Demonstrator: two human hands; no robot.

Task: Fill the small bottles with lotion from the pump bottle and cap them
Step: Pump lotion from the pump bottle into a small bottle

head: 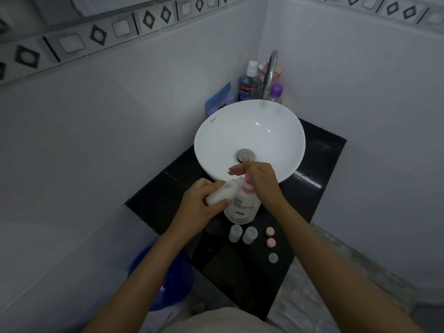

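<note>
A white pump bottle with a pink pump stands on the black counter in front of the sink. My right hand rests on top of its pink pump head, fingers partly spread. My left hand grips a small translucent bottle, tilted with its mouth at the pump spout. Two more small uncapped bottles stand nearer to me. Two pink caps and a grey cap lie to their right.
A white bowl sink fills the back of the counter, with a chrome tap behind it. Mouthwash, a purple-capped bottle and a blue pouch stand in the corner. A blue bucket sits on the floor, left.
</note>
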